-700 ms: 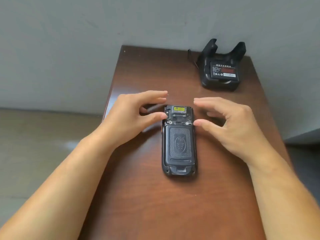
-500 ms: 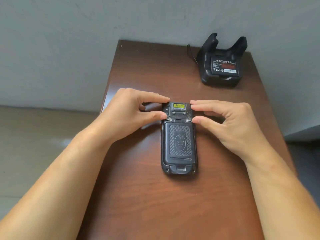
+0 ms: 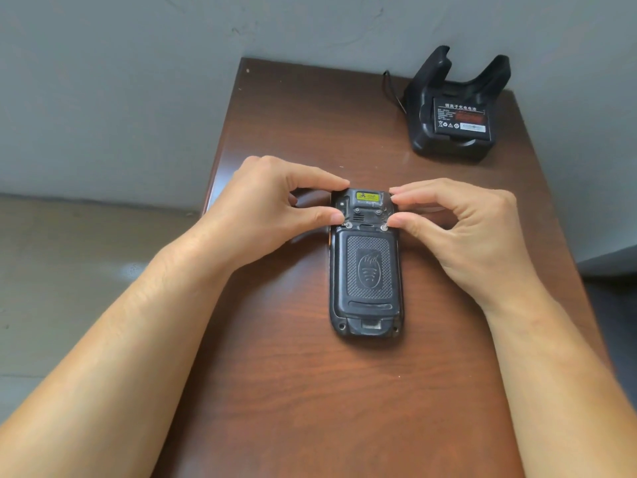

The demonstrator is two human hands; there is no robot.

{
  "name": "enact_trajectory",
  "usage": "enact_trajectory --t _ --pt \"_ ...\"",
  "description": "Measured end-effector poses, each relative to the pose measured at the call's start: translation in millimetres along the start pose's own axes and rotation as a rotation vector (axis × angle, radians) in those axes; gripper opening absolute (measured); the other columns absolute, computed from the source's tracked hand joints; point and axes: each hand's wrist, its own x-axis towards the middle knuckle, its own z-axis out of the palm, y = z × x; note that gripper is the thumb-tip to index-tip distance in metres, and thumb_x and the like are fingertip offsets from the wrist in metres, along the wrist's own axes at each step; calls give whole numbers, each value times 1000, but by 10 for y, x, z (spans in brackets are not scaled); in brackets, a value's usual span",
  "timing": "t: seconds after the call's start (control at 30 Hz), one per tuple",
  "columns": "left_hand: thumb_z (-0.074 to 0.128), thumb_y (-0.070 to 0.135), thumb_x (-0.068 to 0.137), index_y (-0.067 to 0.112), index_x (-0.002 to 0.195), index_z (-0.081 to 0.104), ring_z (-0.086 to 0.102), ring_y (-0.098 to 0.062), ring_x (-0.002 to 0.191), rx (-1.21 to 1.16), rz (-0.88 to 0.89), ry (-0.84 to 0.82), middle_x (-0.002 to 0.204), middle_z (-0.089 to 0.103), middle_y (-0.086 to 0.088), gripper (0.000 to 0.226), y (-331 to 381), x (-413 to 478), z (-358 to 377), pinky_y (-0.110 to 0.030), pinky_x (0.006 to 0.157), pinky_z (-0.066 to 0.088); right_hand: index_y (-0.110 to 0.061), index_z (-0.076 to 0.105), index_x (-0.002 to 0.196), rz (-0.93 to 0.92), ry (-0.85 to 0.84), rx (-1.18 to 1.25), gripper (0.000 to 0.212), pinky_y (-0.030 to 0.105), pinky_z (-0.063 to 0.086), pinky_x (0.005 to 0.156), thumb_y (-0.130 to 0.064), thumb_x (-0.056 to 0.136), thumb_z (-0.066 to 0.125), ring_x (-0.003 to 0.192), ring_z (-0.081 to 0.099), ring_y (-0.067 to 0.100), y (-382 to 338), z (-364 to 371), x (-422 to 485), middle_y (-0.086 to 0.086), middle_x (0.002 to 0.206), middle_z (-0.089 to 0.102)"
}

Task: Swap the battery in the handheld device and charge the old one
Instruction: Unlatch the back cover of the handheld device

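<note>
A black handheld device lies face down on the brown table, its textured battery cover closed. Two silver latch screws sit at the cover's top corners. My left hand pinches at the left screw with thumb and forefinger. My right hand pinches at the right screw the same way. A black charging cradle stands at the back right with a labelled battery seated in it.
The table is narrow, with a grey wall behind it and floor to the left. A thin black cable runs from the cradle's left side. Bare tabletop lies in front of the device.
Both hands came in from hovering beside the device's top end, and their fingertips now rest on the two screws. The view shifted slightly downward.
</note>
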Motion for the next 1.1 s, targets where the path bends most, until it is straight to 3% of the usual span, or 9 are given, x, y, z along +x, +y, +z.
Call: enact_trajectory --t 0.13,0.33,0.6,0.83,0.93,1.1 --pt "82 38 77 38 115 75 53 26 67 2 11 -6 98 68 31 39 20 3 2 2 69 38 -10 79 96 32 7 0 19 15 58 75 -15 79 85 84 74 12 -34 25 21 3 96 77" --pt "82 39 77 36 115 75 53 28 65 6 21 -29 101 73 25 39 29 15 -19 2 71 37 -20 75 97 103 -43 23 20 30 64 74 -17 80 85 83 73 15 -72 38 60 2 96 74" --pt "82 37 78 34 114 75 53 27 65 3 21 -31 97 71 26 37 40 11 -19 2 70 37 -27 75 101 152 -112 60 27 19 60 77 -13 80 84 86 74 9 -121 -40 58 1 101 76" --pt "82 36 78 34 112 75 52 27 64 4 15 -22 87 65 33 35 56 7 -6 2 67 36 -23 75 103 172 -110 11 25 19 61 77 -13 82 82 86 73 9 -169 -15 52 -2 101 74" --pt "82 36 78 35 111 75 52 28 65 9 18 -25 86 65 33 34 54 10 -8 2 68 35 -29 74 107 198 -135 8 30 20 61 79 -14 82 82 88 72 7 -195 -39 74 -5 104 73" --pt "81 33 81 32 115 74 52 29 69 -19 29 -58 100 72 24 35 32 33 -15 1 71 36 -33 71 121 179 -170 -68 42 25 57 92 -36 80 80 108 66 2 -333 116 112 -12 113 67"
